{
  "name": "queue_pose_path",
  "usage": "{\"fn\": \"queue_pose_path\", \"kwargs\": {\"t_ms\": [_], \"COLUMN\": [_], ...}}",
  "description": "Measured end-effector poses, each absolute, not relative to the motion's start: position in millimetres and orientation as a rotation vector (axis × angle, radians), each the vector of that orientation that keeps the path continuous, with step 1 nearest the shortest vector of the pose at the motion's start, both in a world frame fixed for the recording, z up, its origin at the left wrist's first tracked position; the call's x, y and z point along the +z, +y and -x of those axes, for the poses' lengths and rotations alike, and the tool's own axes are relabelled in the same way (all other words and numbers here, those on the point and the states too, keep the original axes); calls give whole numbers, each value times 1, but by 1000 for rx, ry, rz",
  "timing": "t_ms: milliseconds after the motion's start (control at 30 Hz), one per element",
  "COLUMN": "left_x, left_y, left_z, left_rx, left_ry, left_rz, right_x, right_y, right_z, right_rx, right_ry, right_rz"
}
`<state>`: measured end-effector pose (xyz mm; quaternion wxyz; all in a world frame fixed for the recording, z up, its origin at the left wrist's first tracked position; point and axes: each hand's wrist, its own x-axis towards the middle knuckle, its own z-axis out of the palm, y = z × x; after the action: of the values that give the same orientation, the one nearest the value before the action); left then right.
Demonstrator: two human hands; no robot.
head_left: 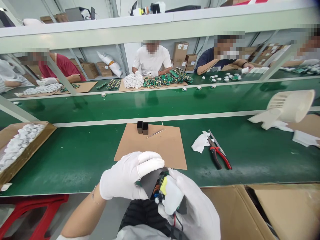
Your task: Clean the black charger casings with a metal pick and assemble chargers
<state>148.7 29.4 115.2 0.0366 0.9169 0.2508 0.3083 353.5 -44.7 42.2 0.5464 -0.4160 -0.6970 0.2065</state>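
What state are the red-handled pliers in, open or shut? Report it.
Open: the red-handled pliers lie flat on the green bench, handles spread apart.

A: My left hand (125,178), white-gloved, sits low and near my body, its fingers (150,165) curled rightwards and closed in a grip. The forearm is bare.

B: And the right?

A: My right hand (192,206), also gloved, lies just beside it, touching, palm turned inwards, its fingers (172,196) clasped shut.
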Motion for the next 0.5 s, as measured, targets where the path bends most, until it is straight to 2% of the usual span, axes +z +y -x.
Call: {"fn": "queue_pose_path", "kwargs": {"t_ms": [233,500], "left_x": [110,110], "left_y": [29,29], "left_z": [-150,-151], "left_rx": [992,985], "left_ry": [740,742], "left_rz": [-2777,-2786], "right_x": [64,71], "right_y": [-40,-36], "right_z": [-365,-364], "right_rx": [-87,-118], "right_ry": [-1868,-1878], "right_rz": [1024,1071]}}
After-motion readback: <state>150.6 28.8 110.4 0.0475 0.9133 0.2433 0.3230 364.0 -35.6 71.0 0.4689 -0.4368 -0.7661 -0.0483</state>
